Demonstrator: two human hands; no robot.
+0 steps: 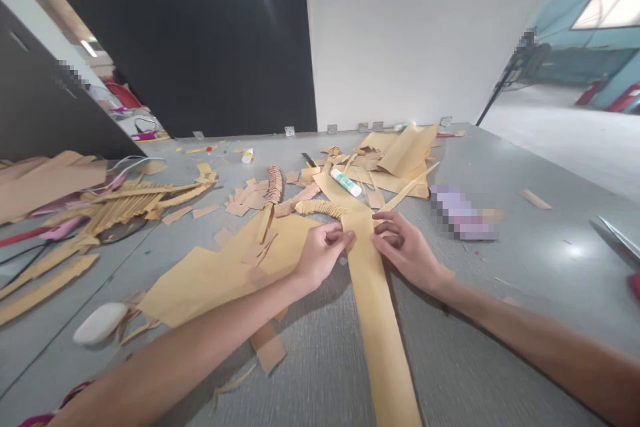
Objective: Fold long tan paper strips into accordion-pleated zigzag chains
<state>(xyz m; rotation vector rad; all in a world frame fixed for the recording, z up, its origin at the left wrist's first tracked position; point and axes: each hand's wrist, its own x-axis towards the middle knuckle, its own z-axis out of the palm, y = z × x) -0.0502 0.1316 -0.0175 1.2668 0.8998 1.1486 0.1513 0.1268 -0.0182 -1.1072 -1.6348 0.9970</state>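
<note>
A long strip of yellow-brown paper [375, 320] runs from the near table edge up to between my hands. My left hand [324, 250] pinches its left edge, thumb and fingers closed together. Opposite, my right hand [405, 247] lies at the strip's right edge with fingers curled and thumb bent towards it; whether it grips the paper is hard to make out. Just beyond my left hand curves a pleated paper piece [320, 207], its right end touching the strip. A glue stick [346, 182] with a white and green label lies past the strip's far end.
Paper sheets [407, 153] and scraps lie at the back. Folded paper strips [120, 207] pile up at left, near a white computer mouse [101, 323]. A yellow-black cutter [309, 160] lies behind. Scissors [620, 237] rest at right. Black and white panels [400, 40] stand along the far edge.
</note>
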